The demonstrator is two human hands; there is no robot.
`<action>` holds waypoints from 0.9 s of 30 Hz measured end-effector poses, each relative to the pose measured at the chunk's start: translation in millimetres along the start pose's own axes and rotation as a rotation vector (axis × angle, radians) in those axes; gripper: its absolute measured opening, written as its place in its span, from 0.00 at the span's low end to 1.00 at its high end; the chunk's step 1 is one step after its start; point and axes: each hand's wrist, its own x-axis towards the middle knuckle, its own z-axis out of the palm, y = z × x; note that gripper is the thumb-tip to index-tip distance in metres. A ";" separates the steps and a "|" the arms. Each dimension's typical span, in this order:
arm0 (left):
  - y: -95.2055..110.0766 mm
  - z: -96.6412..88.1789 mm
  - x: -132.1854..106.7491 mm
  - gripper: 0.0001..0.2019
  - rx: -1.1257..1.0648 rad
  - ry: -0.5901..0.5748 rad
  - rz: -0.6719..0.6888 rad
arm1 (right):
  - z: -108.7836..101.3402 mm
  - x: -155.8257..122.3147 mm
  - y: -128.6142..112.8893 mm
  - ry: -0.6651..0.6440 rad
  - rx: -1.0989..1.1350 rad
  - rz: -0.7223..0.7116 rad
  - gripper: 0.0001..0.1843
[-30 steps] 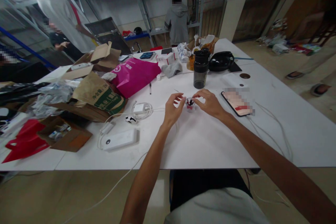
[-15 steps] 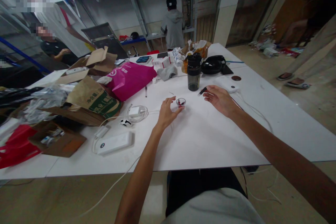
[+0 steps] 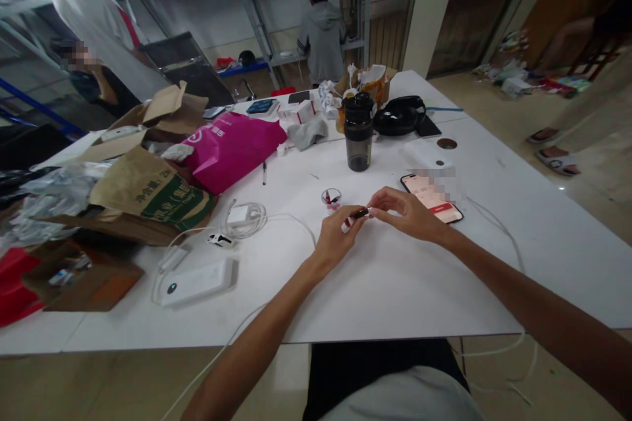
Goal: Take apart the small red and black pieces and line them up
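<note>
My left hand (image 3: 334,237) is closed in a pinch on a small black stick-like piece (image 3: 359,214), whose exact kind I cannot make out. At the piece's right end, the fingertips of my right hand (image 3: 402,214) are pinched together on its small light tip. Just beyond the left hand stands a small clear round cup (image 3: 331,197) with red and dark bits inside. A phone (image 3: 429,197) with a lit screen lies beside my right hand, partly behind it. Both hands are held close together above the white table (image 3: 395,289).
A dark drink bottle (image 3: 358,135) stands beyond the cup. To the left are a white power bank (image 3: 200,283), a coiled white cable (image 3: 244,220), a magenta bag (image 3: 232,145) and cardboard boxes (image 3: 93,279). A black case (image 3: 399,116) lies behind. Other people are farther off.
My right hand has come left and down with the black piece to meet my left hand. The left hand has left the cup and now grips the piece. The phone has come into view.
</note>
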 end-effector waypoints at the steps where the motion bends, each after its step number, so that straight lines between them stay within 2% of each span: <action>1: -4.7 -3.2 -0.5 0.11 0.019 -0.007 0.016 | 1.1 -1.9 1.7 0.007 -0.016 0.001 0.19; 4: -13.6 -11.8 -2.6 0.10 0.081 -0.023 0.059 | 4.1 -6.7 7.4 0.007 -0.041 0.037 0.23; 8: -16.1 -17.3 -4.9 0.08 0.163 -0.100 0.148 | 10.6 -10.4 12.9 -0.053 -0.002 0.127 0.16; 13: -16.8 -17.4 -7.5 0.10 0.199 -0.111 0.205 | 17.3 -11.6 15.1 -0.050 0.036 0.201 0.22; 18: -10.8 -18.4 -11.0 0.14 0.155 -0.144 0.091 | 12.6 -15.8 14.8 -0.036 -0.136 0.154 0.20; 22: 2.2 -22.6 -7.0 0.18 0.015 -0.269 -0.090 | 7.1 -19.2 10.4 0.010 -0.284 0.050 0.18; 27: 9.2 -22.9 -1.5 0.20 -0.156 -0.340 -0.222 | 5.9 -19.5 8.3 0.037 -0.301 -0.021 0.17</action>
